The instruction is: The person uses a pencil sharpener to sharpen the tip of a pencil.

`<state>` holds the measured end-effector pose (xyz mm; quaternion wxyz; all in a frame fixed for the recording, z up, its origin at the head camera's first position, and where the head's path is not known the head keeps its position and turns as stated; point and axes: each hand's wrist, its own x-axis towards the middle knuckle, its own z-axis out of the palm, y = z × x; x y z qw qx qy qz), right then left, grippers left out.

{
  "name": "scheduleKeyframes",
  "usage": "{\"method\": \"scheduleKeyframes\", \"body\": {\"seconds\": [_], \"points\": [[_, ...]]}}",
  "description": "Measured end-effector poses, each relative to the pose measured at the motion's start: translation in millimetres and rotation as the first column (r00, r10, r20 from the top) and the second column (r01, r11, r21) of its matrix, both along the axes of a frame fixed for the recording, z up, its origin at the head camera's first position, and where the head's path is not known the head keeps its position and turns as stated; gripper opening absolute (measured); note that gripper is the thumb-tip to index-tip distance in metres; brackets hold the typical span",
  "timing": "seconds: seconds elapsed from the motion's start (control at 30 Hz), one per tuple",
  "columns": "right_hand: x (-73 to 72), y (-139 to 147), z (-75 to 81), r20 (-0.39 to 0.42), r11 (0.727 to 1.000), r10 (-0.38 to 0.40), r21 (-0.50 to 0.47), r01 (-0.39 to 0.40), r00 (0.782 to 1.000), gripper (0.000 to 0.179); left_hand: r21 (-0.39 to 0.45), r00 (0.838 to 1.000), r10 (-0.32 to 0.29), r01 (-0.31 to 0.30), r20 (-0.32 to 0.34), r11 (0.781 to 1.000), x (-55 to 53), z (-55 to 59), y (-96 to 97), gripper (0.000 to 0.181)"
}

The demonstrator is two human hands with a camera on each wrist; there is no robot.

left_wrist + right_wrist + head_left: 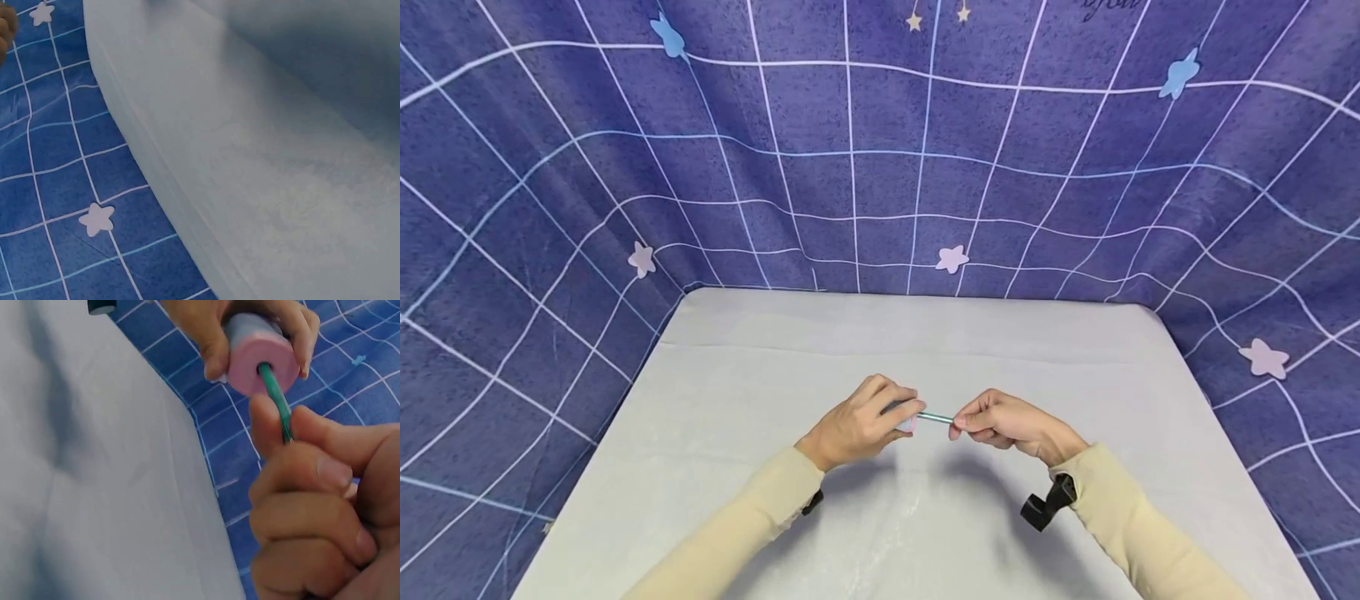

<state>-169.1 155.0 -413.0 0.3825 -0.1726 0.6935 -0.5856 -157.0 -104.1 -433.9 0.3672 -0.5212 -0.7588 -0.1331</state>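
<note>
A pencil sharpener (244, 362) with a round pink end and a pale blue body is held in my left hand (865, 423), its fingers and thumb curled around the sides. A green pencil (279, 400) runs into the hole in the pink face, its inserted end hidden. My right hand (1011, 421) pinches that pencil between thumb and forefinger, close to its outer end, as the right wrist view shows. In the head view both hands are above the white table, with a short length of pencil (936, 417) spanning the gap between them. The left wrist view does not show the sharpener.
A white cloth covers the table (760, 375). Blue-purple curtains (880, 183) with grid lines and stars stand around its back and sides. A black wrist camera (1049, 502) is on the right sleeve, and another (812, 502) shows under the left sleeve.
</note>
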Motion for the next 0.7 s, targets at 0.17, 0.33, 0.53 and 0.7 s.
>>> {"method": "scheduleKeyframes", "body": {"seconds": [0.17, 0.33, 0.53, 0.7], "points": [[1.1, -1.2, 4.7, -0.257, 0.995, -0.02, 0.092, 0.045, 0.966, 0.025, 0.071, 0.993, -0.019, 0.011, 0.116, 0.997, -0.8, -0.3, 1.9, 0.052], [9.5, -9.7, 6.5, -0.787, 0.95, -0.044, 0.158, 0.27, 0.616, 0.019, 0.213, 0.926, -0.005, -0.081, 0.378, 0.974, -1.7, 6.8, 2.2, 0.053], [15.6, -12.3, -6.3, -0.998, 0.916, 0.048, 0.057, 0.396, 0.032, 0.043, 0.275, 0.767, 0.014, -0.247, 0.642, 0.929, -5.1, 23.5, 0.3, 0.05], [13.8, -11.2, -14.9, -0.976, 0.94, -0.01, -0.084, 0.33, -0.219, 0.03, 0.263, 0.598, -0.037, -0.295, 0.8, 0.919, -5.2, 33.6, -0.9, 0.046]]}}
